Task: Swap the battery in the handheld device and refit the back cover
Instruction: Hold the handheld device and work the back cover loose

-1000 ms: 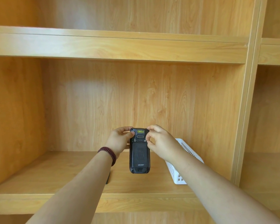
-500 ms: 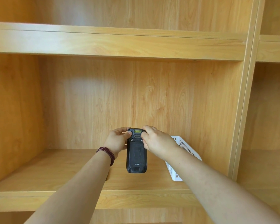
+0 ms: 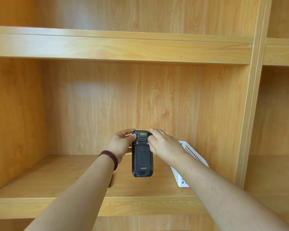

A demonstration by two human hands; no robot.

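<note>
Black rugged handheld device hangs back-side out above the wooden shelf; left hand and right hand pinch its top corners, seemingly working the cover latches.

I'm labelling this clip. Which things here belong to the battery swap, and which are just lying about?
In use: handheld device, back cover on, gripped by left hand and right hand.
Lying about: white basket, wooden shelf, bead bracelet.

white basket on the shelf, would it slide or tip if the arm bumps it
Probably slides: the basket looks like thin perforated plastic, so likely light, and the wooden shelf looks smooth. Tipping seems less likely, since it looks long and low. Its slotted walls may flex a little. Whether anything weighs it down is hidden.
</note>
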